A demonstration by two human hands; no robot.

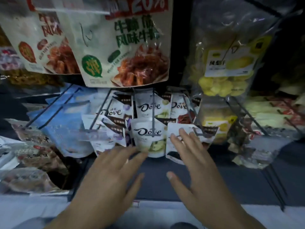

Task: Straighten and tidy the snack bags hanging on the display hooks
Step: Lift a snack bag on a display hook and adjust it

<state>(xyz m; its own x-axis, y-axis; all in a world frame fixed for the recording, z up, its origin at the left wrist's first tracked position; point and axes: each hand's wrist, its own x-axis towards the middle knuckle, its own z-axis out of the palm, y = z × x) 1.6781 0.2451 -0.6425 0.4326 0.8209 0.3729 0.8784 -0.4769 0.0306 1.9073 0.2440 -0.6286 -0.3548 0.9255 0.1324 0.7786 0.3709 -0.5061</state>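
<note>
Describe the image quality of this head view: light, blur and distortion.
Head view: dim overall, darkest at the right edge; left hand is motion-smeared at its fingertips, right hand a little sharper; front Dove bag has readable lettering; wide-angle bending splays the wire hooks outward; upper beef snack bag looks soft.

Both bare arms reach forward, the left hand (113,164) and right hand (191,156) flat with fingers spread wide.
</note>
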